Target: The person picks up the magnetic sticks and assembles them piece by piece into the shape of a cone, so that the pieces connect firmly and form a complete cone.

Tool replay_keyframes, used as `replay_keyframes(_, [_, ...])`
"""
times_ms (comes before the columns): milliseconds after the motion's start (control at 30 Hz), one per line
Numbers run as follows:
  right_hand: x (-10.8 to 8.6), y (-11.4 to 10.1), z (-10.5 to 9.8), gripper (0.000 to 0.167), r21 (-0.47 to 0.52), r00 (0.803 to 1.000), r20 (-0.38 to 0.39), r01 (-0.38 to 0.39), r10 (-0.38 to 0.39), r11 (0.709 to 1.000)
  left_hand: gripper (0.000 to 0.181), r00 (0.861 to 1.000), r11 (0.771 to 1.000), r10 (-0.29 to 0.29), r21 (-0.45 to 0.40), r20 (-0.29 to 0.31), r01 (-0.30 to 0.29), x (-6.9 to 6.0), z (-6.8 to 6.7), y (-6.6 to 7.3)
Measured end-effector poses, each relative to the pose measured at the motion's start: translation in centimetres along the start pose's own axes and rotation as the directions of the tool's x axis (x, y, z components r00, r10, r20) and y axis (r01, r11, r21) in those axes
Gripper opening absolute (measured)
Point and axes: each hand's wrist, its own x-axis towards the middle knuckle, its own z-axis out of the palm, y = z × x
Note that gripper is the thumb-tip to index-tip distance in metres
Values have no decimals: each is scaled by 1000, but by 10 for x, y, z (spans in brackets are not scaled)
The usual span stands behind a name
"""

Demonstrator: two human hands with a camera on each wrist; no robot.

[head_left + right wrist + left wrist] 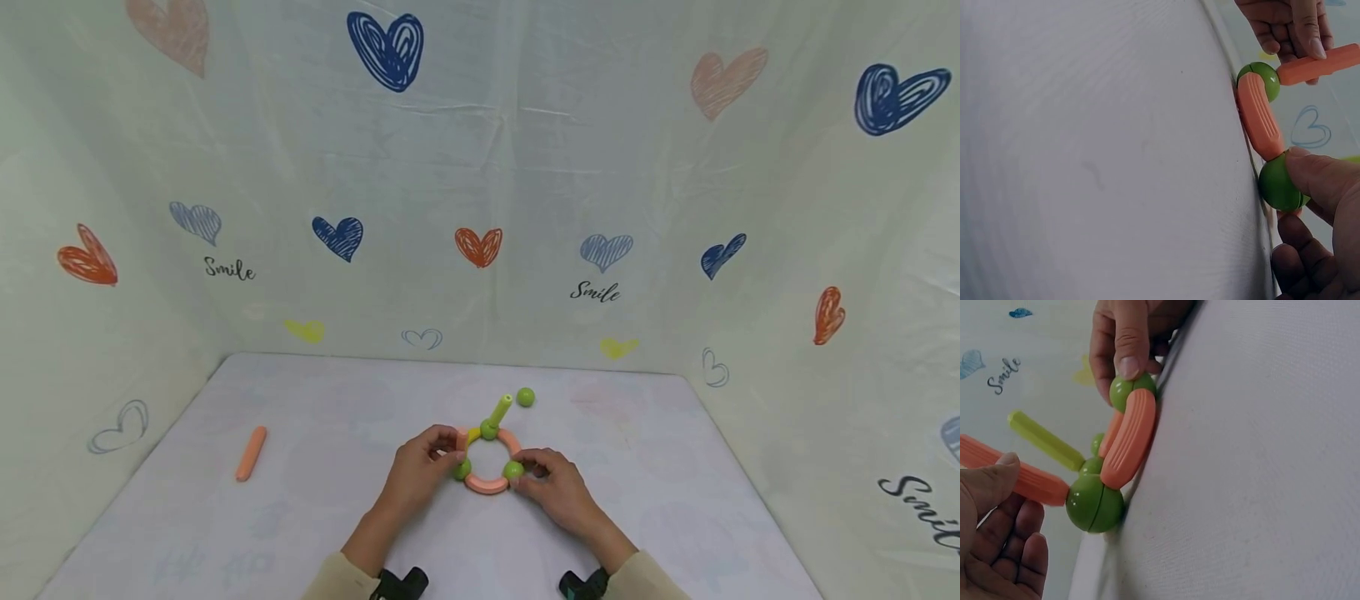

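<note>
Ball-and-rod ring (487, 486) mid-table on white tabletop (330, 450).
Left hand (422, 462) pinches raised orange rod (1044, 487), ring's left; right hand (558, 490) pinches near-right green ball (513, 470). Loose orange rod (251, 454) left, spare green ball (526, 397) beyond ring. Heart-and-"Smile" sheeting (540, 183) far, left, right.

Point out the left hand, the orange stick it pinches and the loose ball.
Left hand (422, 463): head view, its back.
Orange stick (1041, 486): left wrist view, its side.
Loose ball (526, 397): head view, its centre.

White surface (337, 400) carries an orange-and-green ring (487, 486), with a loose green ball (526, 397) at the ring's one o'clock and an orange stick (251, 454) at nine.
</note>
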Motion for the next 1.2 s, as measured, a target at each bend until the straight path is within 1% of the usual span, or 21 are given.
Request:
replay_keyframes(200, [-1,0,1,31,-4,1000,3,3,-3,1000,25,1000,1000,-19,19,6,19,-1,4,-3])
replay_keyframes(400, [-3,-1,1,32,-7,1000,-14,22,-22,1000,29,999,998,-48,51,9,47,-4,8,-9])
replay_keyframes(633, [-11,-4,7,29,4,998,1,59,-59,998,31,999,997,-33,70,-17,34,-6,9,-14])
replay_keyframes(767, [-17,-6,9,25,7,996,24,82,-82,997,33,999,995,-11,101,-45,16,-6,8,-17])
replay_keyframes(900, [-23,-9,10,24,44,991,71,110,-113,993,33,998,991,4,134,-60,4,-4,7,-20])
replay_keyframes(1000, [-27,-10,10,23,74,985,101,131,-138,989,34,998,990,-10,138,-57,18,-2,6,-20])
replay_keyframes(1033, [-27,-10,9,21,84,985,106,128,-136,988,35,998,990,-17,136,-56,24,-2,6,-20])
replay_keyframes(1100, [-26,-10,8,17,99,989,92,105,-114,990,35,999,990,-20,138,-49,26,-2,6,-19])
replay_keyframes(1133, [-24,-10,7,14,102,993,74,86,-94,991,35,998,990,-29,135,-47,35,-2,6,-19])
replay_keyframes(1200, [-19,-10,5,10,106,999,18,40,-43,993,34,999,990,-27,137,-43,33,-2,7,-18])
